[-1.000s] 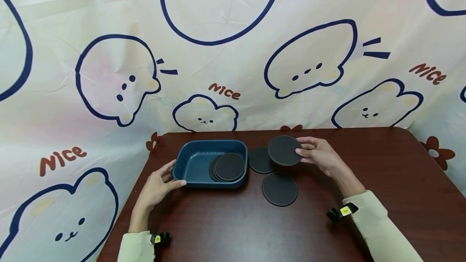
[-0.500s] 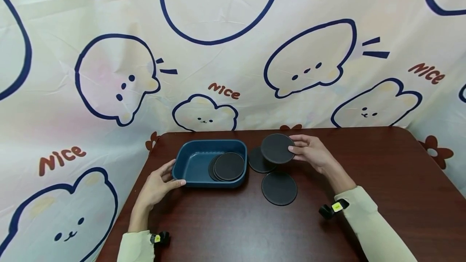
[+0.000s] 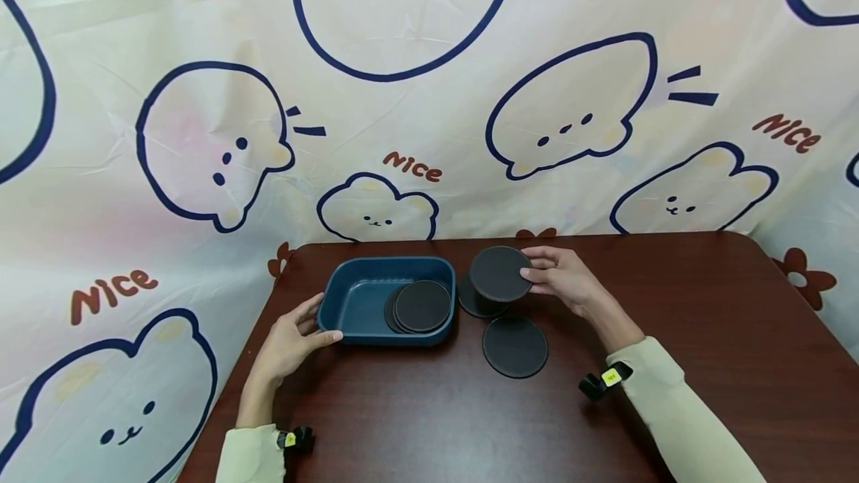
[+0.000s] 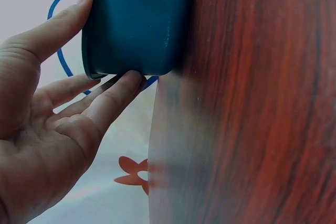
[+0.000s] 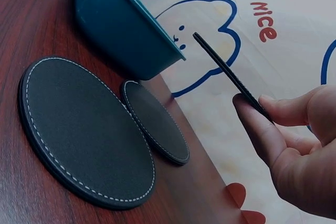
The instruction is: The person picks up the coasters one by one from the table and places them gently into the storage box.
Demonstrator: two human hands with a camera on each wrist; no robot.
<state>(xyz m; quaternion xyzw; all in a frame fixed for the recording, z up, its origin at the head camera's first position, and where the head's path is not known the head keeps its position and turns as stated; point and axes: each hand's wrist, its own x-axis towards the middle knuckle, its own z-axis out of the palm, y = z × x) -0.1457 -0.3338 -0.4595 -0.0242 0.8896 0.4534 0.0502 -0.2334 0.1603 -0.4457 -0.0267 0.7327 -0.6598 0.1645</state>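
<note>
My left hand [image 3: 293, 345] holds the left end of a blue plastic basin [image 3: 352, 340], its thumb at the near rim and its fingers against the end wall [image 4: 136, 30]. Several round black coasters [image 3: 424, 306] lie overlapping in the basin's right half. Between thumb and fingers, my right hand [image 3: 567, 280] pinches another coaster [image 3: 499, 274] by its right edge. In the right wrist view this coaster [image 5: 226, 69] is seen edge-on, raised off the table. Partly beneath it in the head view, one coaster [image 3: 475, 305] lies beside the basin; another coaster [image 3: 514, 347] lies nearer, with white stitching [image 5: 86, 135].
Everything stands on a dark reddish-brown wooden table [image 3: 429, 416]. Its far edge meets a pale cloth backdrop [image 3: 463, 192] printed with bear outlines. Each wrist carries a small black camera, one at the left sleeve [image 3: 303, 440] and one at the right [image 3: 593, 386].
My right hand has moved left with its coaster, closer to the basin and further over the coaster lying beside it. The left hand and basin have stayed in place.
</note>
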